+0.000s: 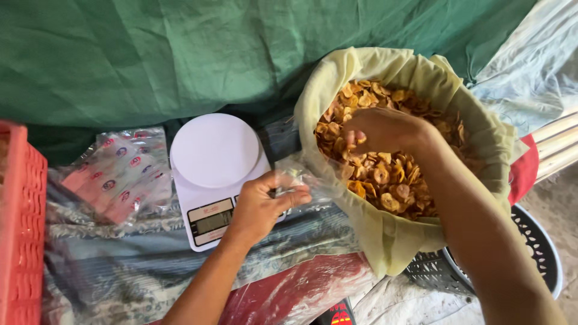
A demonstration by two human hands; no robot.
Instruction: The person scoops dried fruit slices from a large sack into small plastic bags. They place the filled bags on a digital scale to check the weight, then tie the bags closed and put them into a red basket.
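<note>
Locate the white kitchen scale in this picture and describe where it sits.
In the head view, the white kitchen scale sits left of centre on the patterned cloth, between the clear printed packets and the left hand.

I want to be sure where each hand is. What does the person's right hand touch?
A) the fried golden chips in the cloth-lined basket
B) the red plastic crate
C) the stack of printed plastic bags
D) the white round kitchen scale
A: the right hand is closed over a handful of the fried golden chips inside the basket lined with pale yellow cloth, while the left hand holds a clear plastic bag beside the white round kitchen scale.
</note>
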